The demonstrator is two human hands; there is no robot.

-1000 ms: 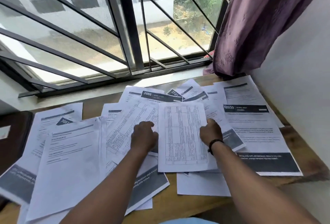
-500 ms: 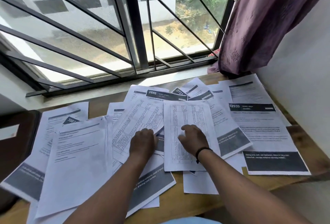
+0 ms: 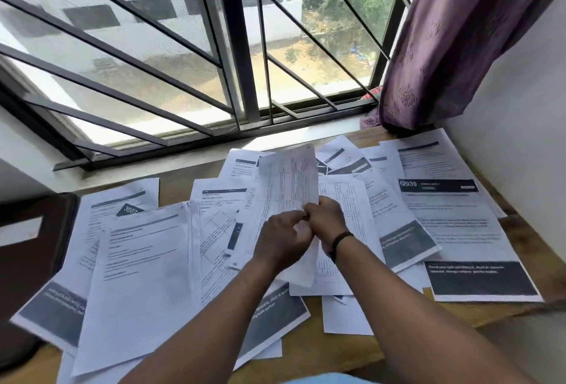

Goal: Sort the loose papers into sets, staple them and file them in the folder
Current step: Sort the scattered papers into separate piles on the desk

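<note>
White printed sheets, some with dark grey header bands and footer blocks, lie fanned and overlapping across the wooden bench point(image 3: 343, 350) under the barred window point(image 3: 232, 46). Over the middle of the bench both hands meet on one sheet printed with a ruled table point(image 3: 289, 178); it stands lifted, its top edge tilted toward the window. The left hand point(image 3: 283, 241) and the right hand point(image 3: 326, 219), fingers curled, pinch its lower part. A purple curtain point(image 3: 453, 40) hangs at the far right corner.
</note>
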